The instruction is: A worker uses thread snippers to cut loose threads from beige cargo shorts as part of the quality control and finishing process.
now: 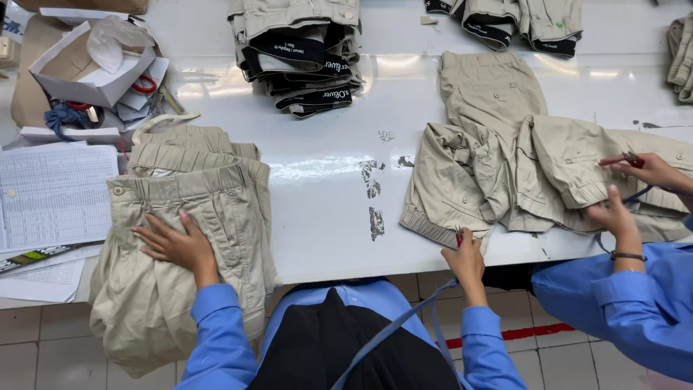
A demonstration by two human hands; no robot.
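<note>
The left hand (173,245) lies flat, fingers spread and pressed palm-down, on a stack of khaki trousers (184,238) at the left of a glossy white table (317,217); it grips nothing. The cloth is a soft, matte cotton twill, creased and puffed where the lower folds hang over the table's near edge, with a gathered waistband and a small pale button at the top. The right hand (465,256) is curled at the table's near edge, its fingers closed on the ribbed hem of a second khaki garment (462,188) that sprawls rumpled across the right half of the table; something small and red shows at the fingertips, too small to tell what it is. Both sleeves are smooth blue fabric, and a thin blue strap runs down from the right wrist. To the right, a co-worker's hands (635,188) in the same blue sleeves work on another khaki piece (592,166), one holding small red-handled snips (629,159). At the back of the table stands a folded pile of trousers (299,50) showing dark inner waistbands, with more folded pairs (520,22) beside it. At far left lie printed paper sheets (54,191), and an open white cardboard box (90,65) with crumpled paper inside. The table's shiny surface is worn, with grey scuffed patches (372,188) near the middle.
</note>
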